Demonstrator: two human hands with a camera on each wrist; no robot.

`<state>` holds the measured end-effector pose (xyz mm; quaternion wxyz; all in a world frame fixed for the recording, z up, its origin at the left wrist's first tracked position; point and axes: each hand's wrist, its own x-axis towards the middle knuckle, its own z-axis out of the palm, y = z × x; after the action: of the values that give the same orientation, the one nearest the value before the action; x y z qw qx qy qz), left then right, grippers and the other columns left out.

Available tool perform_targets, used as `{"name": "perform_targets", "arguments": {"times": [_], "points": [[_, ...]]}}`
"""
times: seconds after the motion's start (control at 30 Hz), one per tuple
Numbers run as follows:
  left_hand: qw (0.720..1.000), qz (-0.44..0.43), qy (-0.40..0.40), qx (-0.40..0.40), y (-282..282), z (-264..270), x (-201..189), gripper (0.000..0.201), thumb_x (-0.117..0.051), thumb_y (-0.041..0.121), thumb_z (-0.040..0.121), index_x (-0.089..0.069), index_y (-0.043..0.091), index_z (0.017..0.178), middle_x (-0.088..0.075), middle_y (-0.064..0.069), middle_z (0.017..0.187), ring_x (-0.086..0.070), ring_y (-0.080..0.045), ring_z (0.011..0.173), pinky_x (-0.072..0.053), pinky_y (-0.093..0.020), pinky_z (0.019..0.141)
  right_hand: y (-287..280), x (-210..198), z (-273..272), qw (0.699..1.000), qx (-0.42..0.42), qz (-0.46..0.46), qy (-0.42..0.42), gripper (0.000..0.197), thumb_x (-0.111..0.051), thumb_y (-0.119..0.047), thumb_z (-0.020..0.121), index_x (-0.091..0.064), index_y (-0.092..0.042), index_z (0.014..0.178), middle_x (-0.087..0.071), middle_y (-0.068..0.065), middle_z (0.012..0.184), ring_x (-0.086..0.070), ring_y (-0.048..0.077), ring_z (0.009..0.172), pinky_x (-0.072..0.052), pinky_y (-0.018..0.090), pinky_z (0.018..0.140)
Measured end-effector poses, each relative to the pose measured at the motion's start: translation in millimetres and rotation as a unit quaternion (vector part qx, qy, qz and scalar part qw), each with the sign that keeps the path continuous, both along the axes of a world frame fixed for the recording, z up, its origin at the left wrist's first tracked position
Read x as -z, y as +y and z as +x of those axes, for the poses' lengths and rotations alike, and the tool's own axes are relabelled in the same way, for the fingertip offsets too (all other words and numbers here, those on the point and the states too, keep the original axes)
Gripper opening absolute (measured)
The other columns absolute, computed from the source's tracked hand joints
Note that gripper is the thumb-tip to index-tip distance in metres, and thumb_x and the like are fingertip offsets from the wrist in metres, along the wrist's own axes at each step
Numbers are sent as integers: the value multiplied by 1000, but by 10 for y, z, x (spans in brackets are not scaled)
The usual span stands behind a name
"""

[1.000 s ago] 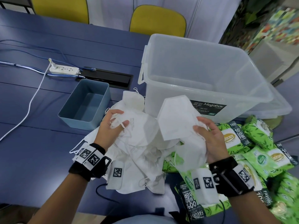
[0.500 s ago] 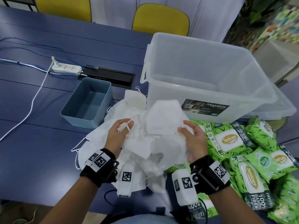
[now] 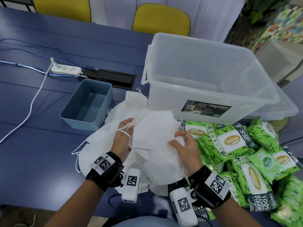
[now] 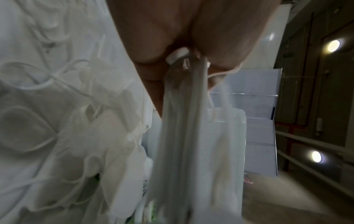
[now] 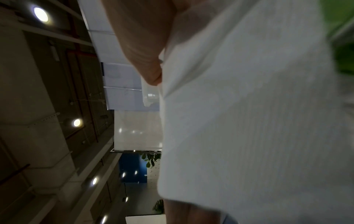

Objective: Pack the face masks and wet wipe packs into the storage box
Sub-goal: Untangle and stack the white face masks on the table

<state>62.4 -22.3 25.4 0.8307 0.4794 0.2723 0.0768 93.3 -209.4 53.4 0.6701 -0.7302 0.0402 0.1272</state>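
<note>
A stack of white face masks [image 3: 152,130] is held between both hands above a loose heap of masks [image 3: 101,145] on the blue table. My left hand [image 3: 123,135] grips the stack's left edge, ear loops tangled over its fingers; the left wrist view shows the masks [image 4: 184,121] edge-on in its fingers. My right hand [image 3: 183,145] grips the stack's right edge, with white mask fabric [image 5: 249,121] filling the right wrist view. The clear storage box [image 3: 213,95] stands just behind, with nothing visible inside. Green wet wipe packs [image 3: 232,141] lie piled at the right.
A small blue bin [image 3: 88,105] sits left of the masks. A white power strip [image 3: 66,69] and its cables lie at the far left, beside a black cable hatch [image 3: 111,78]. Yellow chairs [image 3: 161,18] stand behind the table. The box lid [image 3: 288,108] lies under the box.
Both hands have drawn closer together and lowered, squaring the held masks into a flatter stack. The large mask raised in the right hand a second ago now lies on the stack.
</note>
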Motion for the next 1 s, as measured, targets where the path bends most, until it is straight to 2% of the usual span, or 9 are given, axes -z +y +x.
{"name": "perform_targets", "arguments": {"times": [0.13,0.23,0.3,0.4,0.53,0.63,0.77,0.87,1.0], "points": [[993,114,-35,1,47,-88,54,35,-43,5,97,-59,33,112,-61,-3,106,-56,-19,89,-47,-32,67,-256,-137,192,998,47,5,-33,32,-70,-2,68,-60,-31,76,-62,0,95,-59,32,102,-46,47,94],[979,200,-40,24,91,-107,7,37,-39,2,98,-69,23,96,-69,2,104,-60,-14,98,-44,-34,88,-421,-364,306,977,98,-64,-177,35,-69,6,71,-58,-26,79,-61,-5,88,-60,11,90,-47,26,87],[978,202,-40,23,105,-99,-41,38,-39,1,97,-71,21,90,-70,8,99,-59,-11,95,-43,-29,85,-426,-557,304,935,95,-132,-314,25,-67,3,72,-60,-18,83,-61,-8,84,-56,-5,82,-41,11,82],[977,206,-35,43,66,-75,-58,27,-47,25,92,-73,25,90,-69,6,100,-58,-15,98,-41,-34,82,-286,-609,196,864,-3,-225,-450,20,-64,2,70,-65,-10,86,-63,-1,84,-55,5,79,-40,11,79],[978,194,-50,59,-91,-67,-136,32,-61,57,68,-69,29,78,-62,9,84,-58,-15,86,-43,-30,75,36,-347,-57,818,-223,-278,-451,22,-60,-4,69,-67,-17,86,-48,-5,82,-46,8,68,-39,21,59],[981,169,-53,82,-142,-102,-140,28,-61,58,67,-67,31,64,-57,13,68,-53,-13,71,-41,-29,70,143,-209,-184,829,-272,-255,-417,20,-63,-10,73,-67,-22,89,-48,-6,83,-48,6,69,-41,19,60],[995,75,-5,71,-101,-128,-108,42,-54,42,88,-68,3,98,-69,-12,95,-66,-27,90,-49,-36,79,58,-234,-190,873,-285,-184,-349,25,-77,-27,73,-69,-24,97,-58,-9,89,-53,-3,81,-37,6,79],[994,111,5,21,-78,-93,-129,26,-46,14,99,-60,13,78,-63,6,77,-59,-7,72,-46,-23,73,-97,-342,-115,906,-233,-131,-329,28,-73,-31,74,-67,-28,101,-66,-22,103,-59,-4,100,-35,17,102],[980,192,-39,16,11,-77,-89,33,-53,6,95,-37,8,66,-34,9,60,-33,-4,56,-30,-17,56,-473,-397,178,965,-120,-68,-223,45,-75,-31,72,-63,-38,114,-61,-19,123,-56,10,117,-42,43,105]]}}
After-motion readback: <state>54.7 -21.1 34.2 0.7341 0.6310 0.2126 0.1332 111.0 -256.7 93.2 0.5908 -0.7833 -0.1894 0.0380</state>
